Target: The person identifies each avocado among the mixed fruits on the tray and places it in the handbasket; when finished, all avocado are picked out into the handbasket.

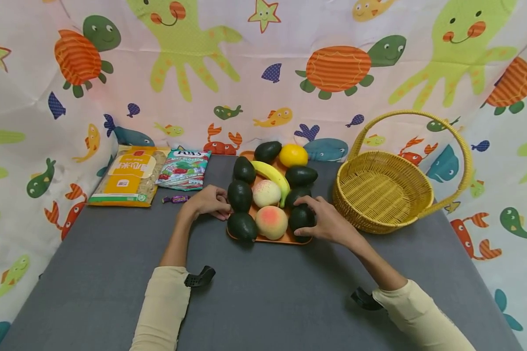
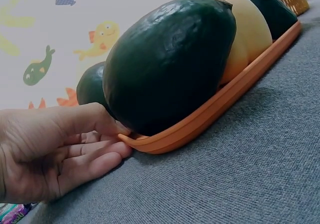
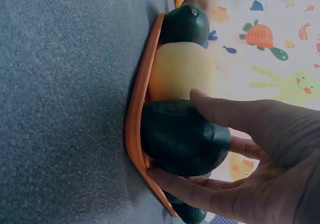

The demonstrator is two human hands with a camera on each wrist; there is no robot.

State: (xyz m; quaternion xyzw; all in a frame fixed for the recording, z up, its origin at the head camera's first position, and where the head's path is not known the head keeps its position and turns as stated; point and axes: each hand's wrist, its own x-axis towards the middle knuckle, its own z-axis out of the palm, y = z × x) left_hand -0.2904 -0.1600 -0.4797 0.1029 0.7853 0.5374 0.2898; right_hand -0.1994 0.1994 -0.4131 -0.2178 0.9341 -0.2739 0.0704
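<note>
An orange tray (image 1: 270,241) holds several dark green avocados, two peaches (image 1: 271,223), a banana (image 1: 272,174) and a yellow lemon (image 1: 293,155). At its left side my left hand (image 1: 211,201) pinches the tray's rim (image 2: 175,145) between thumb and fingers, close to the front-left avocado (image 2: 170,64). My right hand (image 1: 327,222) holds the avocado (image 3: 180,136) at the tray's front right corner, thumb on one side and fingers on the other. That avocado still sits within the tray, beside the front peach (image 3: 182,71). The palm side of the right hand is partly hidden in the head view.
A yellow wicker basket (image 1: 340,197) with a tall handle stands right of the tray. Left of it lie a yellow grain bag (image 1: 127,175), a Fox's candy bag (image 1: 184,170) and a purple wrapped candy (image 1: 175,199). A printed cloth backdrop (image 1: 228,92) rises behind the grey table (image 1: 254,297).
</note>
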